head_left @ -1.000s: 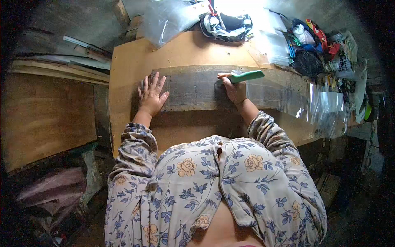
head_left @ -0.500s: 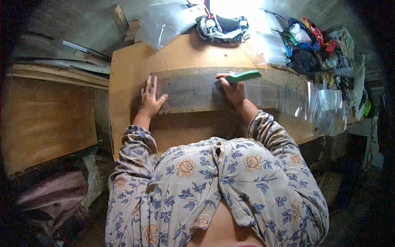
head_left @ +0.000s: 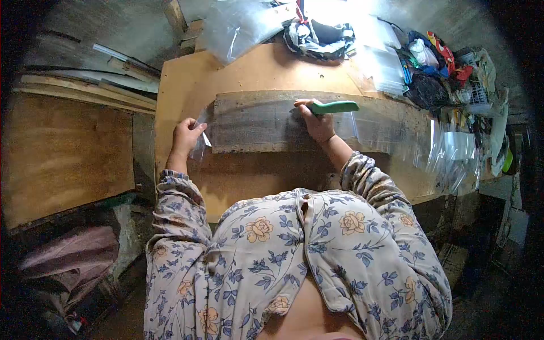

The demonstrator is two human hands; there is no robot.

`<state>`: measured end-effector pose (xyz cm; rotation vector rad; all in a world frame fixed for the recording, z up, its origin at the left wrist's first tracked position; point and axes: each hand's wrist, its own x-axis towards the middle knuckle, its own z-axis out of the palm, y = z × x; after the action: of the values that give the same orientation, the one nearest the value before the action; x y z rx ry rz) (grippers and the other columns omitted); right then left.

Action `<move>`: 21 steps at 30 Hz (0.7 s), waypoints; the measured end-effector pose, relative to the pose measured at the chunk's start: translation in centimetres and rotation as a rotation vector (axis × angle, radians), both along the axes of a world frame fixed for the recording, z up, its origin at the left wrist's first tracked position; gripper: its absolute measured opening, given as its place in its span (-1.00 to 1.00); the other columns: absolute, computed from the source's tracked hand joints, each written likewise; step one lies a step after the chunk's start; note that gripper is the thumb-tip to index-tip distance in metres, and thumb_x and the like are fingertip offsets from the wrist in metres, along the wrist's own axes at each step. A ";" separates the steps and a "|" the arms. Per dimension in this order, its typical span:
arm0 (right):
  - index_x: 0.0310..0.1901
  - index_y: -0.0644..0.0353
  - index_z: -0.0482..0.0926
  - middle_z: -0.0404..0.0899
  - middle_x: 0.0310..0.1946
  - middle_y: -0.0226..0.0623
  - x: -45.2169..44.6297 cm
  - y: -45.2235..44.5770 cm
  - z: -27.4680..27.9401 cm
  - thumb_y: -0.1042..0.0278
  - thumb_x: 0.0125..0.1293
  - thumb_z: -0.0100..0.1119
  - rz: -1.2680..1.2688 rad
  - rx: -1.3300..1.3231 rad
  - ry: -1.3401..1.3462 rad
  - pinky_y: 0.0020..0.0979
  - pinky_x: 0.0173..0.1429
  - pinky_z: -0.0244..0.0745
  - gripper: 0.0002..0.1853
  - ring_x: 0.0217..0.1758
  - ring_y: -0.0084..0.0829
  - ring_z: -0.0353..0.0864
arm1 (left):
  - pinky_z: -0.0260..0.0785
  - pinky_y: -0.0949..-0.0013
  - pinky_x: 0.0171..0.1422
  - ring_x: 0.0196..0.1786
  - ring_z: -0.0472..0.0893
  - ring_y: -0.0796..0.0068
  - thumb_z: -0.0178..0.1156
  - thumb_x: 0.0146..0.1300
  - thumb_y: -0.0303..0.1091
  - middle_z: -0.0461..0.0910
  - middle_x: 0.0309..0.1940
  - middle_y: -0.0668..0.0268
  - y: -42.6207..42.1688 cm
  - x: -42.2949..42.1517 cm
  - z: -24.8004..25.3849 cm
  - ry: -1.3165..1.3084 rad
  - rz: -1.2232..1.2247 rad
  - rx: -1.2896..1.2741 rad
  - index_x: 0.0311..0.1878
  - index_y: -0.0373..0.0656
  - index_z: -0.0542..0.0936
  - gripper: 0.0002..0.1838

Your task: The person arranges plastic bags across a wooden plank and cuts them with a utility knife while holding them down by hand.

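Note:
My left hand (head_left: 186,136) pinches the edge of a thin clear plastic sheet (head_left: 200,148) at the left end of a long grey-brown board (head_left: 255,136). The sheet's left edge is lifted and catches the light. My right hand (head_left: 321,126) rests over the middle of the board, closed around a green-handled tool (head_left: 339,106). Its handle points right; its working end is hidden or too small to make out. Clear plastic also covers the board to the right, so where the sheet ends I cannot tell.
Under the board is a wooden table (head_left: 184,85). Loose clear plastic (head_left: 232,34) and a black bag (head_left: 318,42) lie at the back. Stacked clear sheets (head_left: 382,71), cloths and bags (head_left: 428,62) stand back right. More shiny plastic (head_left: 456,144) hangs over the right side.
My left hand was lying flat with fingers spread on the board; it has moved left and down and now pinches the plastic's edge. The right hand still holds the tool in nearly the same place.

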<state>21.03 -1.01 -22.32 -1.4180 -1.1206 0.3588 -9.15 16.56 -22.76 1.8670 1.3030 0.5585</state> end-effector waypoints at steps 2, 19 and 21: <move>-0.37 0.19 0.57 0.59 -0.42 -0.31 -0.3 0.3 0.9 0.39 0.11 0.05 0.013 -0.009 0.049 -0.51 -0.20 0.40 -0.88 -0.33 -0.53 0.54 | 0.28 0.46 -0.42 -0.55 0.41 0.61 0.29 -0.04 -0.26 0.49 -0.64 0.38 0.3 -0.3 1.0 0.027 0.012 -0.024 -0.51 -0.25 0.50 -0.75; -0.40 0.24 0.56 0.60 -0.42 -0.24 1.0 -0.8 1.5 0.43 0.09 0.02 -0.061 -0.006 0.006 -0.47 -0.23 0.43 -0.87 -0.34 -0.46 0.57 | 0.27 0.46 -0.46 -0.57 0.40 0.61 0.29 -0.04 -0.26 0.49 -0.64 0.38 0.9 -0.4 2.1 0.056 0.010 -0.027 -0.51 -0.24 0.51 -0.76; -0.41 0.25 0.56 0.60 -0.40 -0.23 1.7 -1.3 1.3 0.43 0.08 0.02 -0.064 -0.002 0.024 -0.46 -0.23 0.43 -0.87 -0.33 -0.45 0.58 | 0.26 0.47 -0.46 -0.57 0.38 0.63 0.28 -0.04 -0.28 0.48 -0.64 0.39 0.7 -0.3 2.4 0.097 0.030 -0.008 -0.51 -0.25 0.50 -0.76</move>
<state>22.72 -2.34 -21.04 -1.4442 -1.0531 0.3312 -9.44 17.27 -20.38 1.8912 1.3962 0.4826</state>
